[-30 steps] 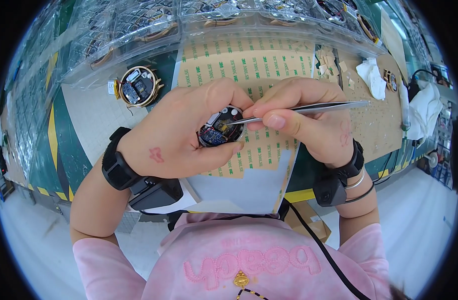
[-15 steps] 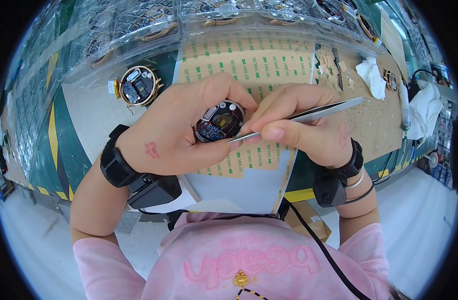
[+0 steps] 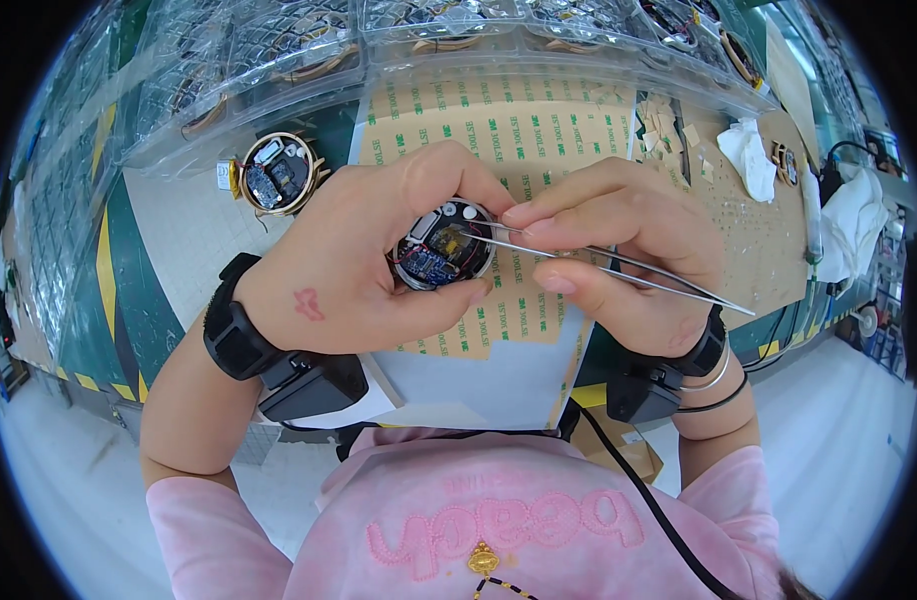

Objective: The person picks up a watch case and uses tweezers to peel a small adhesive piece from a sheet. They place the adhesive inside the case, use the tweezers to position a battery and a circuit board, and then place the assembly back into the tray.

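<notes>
My left hand [image 3: 379, 250] is curled round a round smartwatch case [image 3: 445, 243] whose back is off, showing a blue circuit board, wires and a small amber part on black. Pinched in my right hand [image 3: 619, 250] are silver tweezers [image 3: 629, 277], their two prongs spread and their tips over the open watch case. Whether the tips touch anything inside is too small to tell. Under both hands lies a sheet of tan adhesive backing [image 3: 494, 100] with green print, on top of white paper [image 3: 459, 385].
A second open watch case [image 3: 279, 173] with a gold rim lies left of my hand. Clear plastic trays [image 3: 419, 40] with more watch cases line the far side. At right are tan adhesive scraps [image 3: 664, 135], a crumpled white wipe [image 3: 747, 160] and another small watch part [image 3: 785, 163].
The tweezers have swung from lying nearly closed along the case's near edge to spread prongs over its inside. My right fingers have shifted their grip. The left hand has barely moved.
</notes>
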